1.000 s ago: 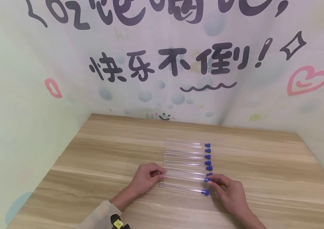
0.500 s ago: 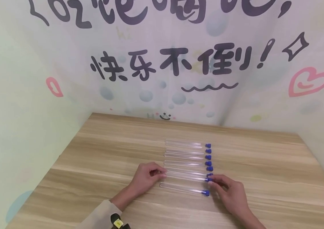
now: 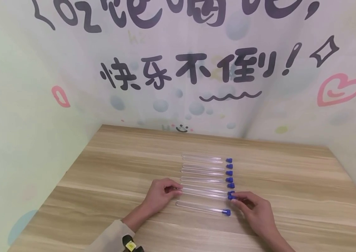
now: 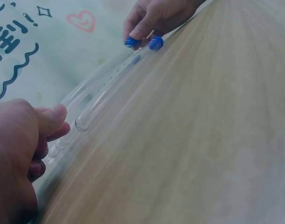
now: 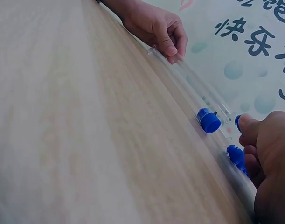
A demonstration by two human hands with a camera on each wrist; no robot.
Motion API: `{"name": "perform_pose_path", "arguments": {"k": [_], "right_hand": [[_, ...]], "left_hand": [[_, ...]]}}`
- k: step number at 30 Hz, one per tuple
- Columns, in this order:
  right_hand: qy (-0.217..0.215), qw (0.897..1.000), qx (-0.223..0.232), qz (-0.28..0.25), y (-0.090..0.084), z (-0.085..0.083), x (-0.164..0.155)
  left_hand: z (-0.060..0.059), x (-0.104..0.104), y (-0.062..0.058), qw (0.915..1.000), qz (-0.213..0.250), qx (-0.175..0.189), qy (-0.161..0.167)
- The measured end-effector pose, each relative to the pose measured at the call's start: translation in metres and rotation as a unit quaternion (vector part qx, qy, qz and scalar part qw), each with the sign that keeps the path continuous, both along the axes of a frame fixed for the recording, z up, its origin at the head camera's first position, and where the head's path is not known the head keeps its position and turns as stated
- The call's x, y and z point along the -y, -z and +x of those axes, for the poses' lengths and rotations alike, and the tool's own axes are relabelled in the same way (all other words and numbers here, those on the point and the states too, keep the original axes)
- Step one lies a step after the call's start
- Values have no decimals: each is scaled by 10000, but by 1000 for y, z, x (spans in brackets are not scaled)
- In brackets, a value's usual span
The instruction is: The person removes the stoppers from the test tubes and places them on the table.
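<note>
My left hand pinches the rounded end of a clear test tube between thumb and fingertips. At the tube's other end, my right hand pinches a blue stopper; in the right wrist view a small gap shows between this stopper and the tube's mouth. Nearer to me lies another test tube with its blue stopper set in its mouth. Beyond the held tube, several clear test tubes lie side by side, with loose blue stoppers lined up off their mouths.
Everything lies on a wood-grain table. A white wall hanging with dark lettering and a pink heart rises behind the far edge. A pale sleeve covers the left forearm, and a black device with a yellow label sits beside it.
My right hand has shifted slightly to the right, drawing the pinched stopper away from the tube's mouth. The left hand keeps its pinch in place; the other tubes stay put.
</note>
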State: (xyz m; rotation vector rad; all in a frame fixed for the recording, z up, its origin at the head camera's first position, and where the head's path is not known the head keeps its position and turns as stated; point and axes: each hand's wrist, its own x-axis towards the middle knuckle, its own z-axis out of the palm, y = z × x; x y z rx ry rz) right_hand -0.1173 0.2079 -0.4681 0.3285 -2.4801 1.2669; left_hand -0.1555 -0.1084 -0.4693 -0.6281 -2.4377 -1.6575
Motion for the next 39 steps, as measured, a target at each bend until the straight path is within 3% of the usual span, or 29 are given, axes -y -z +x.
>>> {"name": "perform_pose_path", "arguments": {"k": [12,22,39], "right_hand": [[100,9999,-92,93,3,-2,-6],[104,9994,255,192,3,-1,-7],[211,9982,424,376,3,-3,-9]], "left_hand": [[0,-1,-1,9996,-234,150,-13],[0,0,-3,9987,-451,206,66],[-5,-1,4,9976,-669,-62,147]]}}
